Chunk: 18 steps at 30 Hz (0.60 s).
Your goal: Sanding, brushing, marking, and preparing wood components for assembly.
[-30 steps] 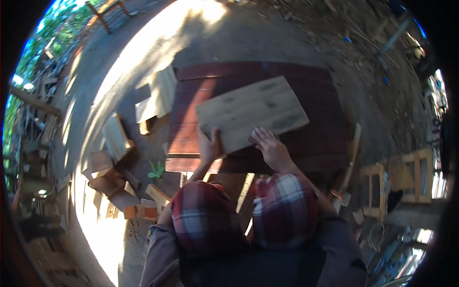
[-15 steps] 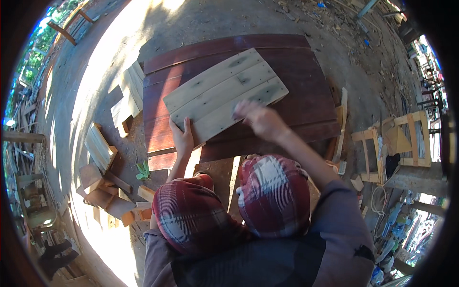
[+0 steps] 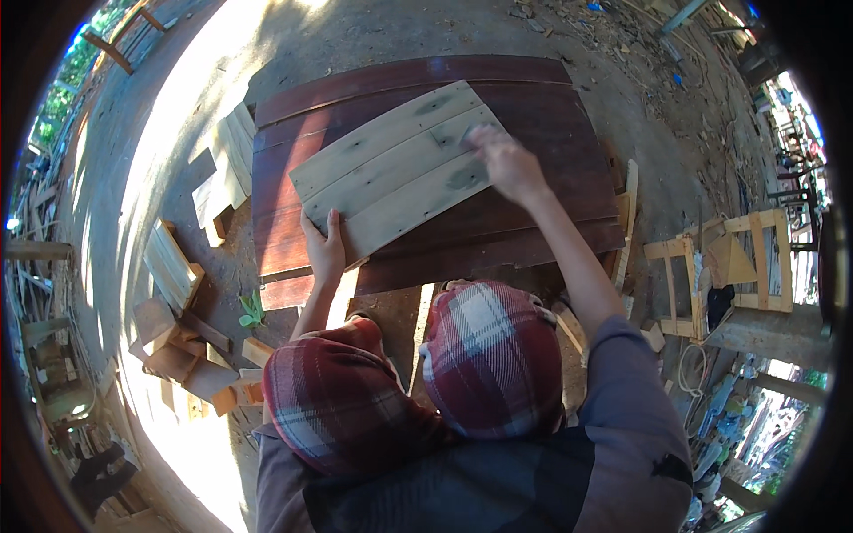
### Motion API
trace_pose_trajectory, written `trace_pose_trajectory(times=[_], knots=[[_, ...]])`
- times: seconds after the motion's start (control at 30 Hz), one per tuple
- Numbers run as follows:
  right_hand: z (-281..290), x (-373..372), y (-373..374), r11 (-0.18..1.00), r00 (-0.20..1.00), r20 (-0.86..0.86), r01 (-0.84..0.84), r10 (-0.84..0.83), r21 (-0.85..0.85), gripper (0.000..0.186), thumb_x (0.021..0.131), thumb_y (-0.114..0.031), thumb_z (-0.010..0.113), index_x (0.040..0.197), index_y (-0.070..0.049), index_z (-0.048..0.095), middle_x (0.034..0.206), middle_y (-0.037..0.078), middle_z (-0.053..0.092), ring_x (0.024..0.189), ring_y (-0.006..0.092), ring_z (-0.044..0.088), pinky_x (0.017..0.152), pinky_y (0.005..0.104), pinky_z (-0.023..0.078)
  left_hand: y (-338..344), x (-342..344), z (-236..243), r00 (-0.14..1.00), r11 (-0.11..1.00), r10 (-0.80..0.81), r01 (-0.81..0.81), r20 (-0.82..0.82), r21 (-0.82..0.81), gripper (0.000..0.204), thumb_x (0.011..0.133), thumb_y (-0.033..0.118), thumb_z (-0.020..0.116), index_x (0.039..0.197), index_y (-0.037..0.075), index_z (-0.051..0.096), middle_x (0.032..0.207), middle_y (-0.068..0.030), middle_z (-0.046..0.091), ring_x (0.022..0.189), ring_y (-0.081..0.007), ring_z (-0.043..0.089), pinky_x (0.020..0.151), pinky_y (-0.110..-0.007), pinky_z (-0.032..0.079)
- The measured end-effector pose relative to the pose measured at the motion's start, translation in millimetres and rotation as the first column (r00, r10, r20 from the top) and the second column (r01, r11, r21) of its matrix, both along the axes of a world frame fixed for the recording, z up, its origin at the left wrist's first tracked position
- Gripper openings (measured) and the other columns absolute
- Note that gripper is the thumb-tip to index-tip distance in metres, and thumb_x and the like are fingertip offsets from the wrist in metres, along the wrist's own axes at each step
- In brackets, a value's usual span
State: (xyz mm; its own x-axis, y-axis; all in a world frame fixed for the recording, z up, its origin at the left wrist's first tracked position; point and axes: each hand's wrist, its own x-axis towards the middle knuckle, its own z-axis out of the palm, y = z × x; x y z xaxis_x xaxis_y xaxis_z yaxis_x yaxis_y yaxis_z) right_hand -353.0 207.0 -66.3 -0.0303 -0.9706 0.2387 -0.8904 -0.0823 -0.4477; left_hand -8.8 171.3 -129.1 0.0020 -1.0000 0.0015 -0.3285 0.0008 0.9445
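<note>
A pale panel of joined wooden boards (image 3: pixel 382 169), with dark knots and nail marks, lies slanted on a red-brown wooden table (image 3: pixel 560 115). My left hand (image 3: pixel 325 249) grips its near left corner, thumb on top and the other fingers along the edge. Over the panel's right end is my right hand (image 3: pixel 508 167), closed and a little blurred. Under its fingertips shows the edge of a small grey piece that looks like sandpaper (image 3: pixel 470 135), pressed to the boards. The rest of that piece is hidden by the hand.
Wood offcuts (image 3: pixel 182 351) are heaped left of the table, with pale boards (image 3: pixel 227 164) beyond them. At the right stands a light wooden frame (image 3: pixel 724 271). My knees, in plaid cloth (image 3: pixel 489 355), are close to the table's near edge.
My right hand has slid with the grey piece away from me and to the right across the panel. My left hand keeps its hold on the corner. The whole view has shifted slightly.
</note>
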Motion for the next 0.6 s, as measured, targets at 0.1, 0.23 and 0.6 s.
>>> trace_pose_trajectory(times=[0.1, 0.23, 0.6], knots=[[-20, 18, -23, 0.989, 0.989, 0.005, 0.148, -0.148, -0.005, 0.027, 0.093, -0.016, 0.05, 0.11, -0.003, 0.066, 0.124, 0.014, 0.063, 0.118, 0.0293, 0.058, 0.102, 0.0407, 0.045, -1, -7, 0, 0.999, 1.0, 0.017, -0.017, 0.03, 0.005, 0.064, 0.099, 0.034, 0.056, 0.145, -0.002, 0.028, 0.133, -0.0255, 0.051, 0.123, -0.0322, 0.052, 0.103, -0.039, 0.04], [-45, 126, 20, 0.923, 0.945, -0.118, -0.322, 0.303, -0.208, 0.03, 0.094, -0.018, 0.05, 0.117, -0.003, 0.062, 0.127, 0.014, 0.061, 0.119, 0.0302, 0.057, 0.103, 0.0393, 0.045, -1, 3, -9, 1.0, 1.0, 0.002, -0.002, -0.021, -0.02, 0.066, 0.099, 0.034, 0.057, 0.145, -0.003, 0.027, 0.133, -0.0262, 0.05, 0.124, -0.0331, 0.052, 0.104, -0.039, 0.039], [-24, 91, -20, 0.989, 0.998, 0.012, 0.059, -0.061, 0.132, 0.042, 0.097, -0.026, 0.048, 0.133, -0.006, 0.055, 0.145, 0.014, 0.048, 0.132, 0.0291, 0.047, 0.11, 0.0401, 0.039, -1, 5, -10, 1.0, 0.999, -0.012, 0.012, -0.008, -0.036, 0.062, 0.098, 0.033, 0.057, 0.142, -0.002, 0.032, 0.134, -0.0243, 0.05, 0.126, -0.0306, 0.05, 0.105, -0.038, 0.037]])
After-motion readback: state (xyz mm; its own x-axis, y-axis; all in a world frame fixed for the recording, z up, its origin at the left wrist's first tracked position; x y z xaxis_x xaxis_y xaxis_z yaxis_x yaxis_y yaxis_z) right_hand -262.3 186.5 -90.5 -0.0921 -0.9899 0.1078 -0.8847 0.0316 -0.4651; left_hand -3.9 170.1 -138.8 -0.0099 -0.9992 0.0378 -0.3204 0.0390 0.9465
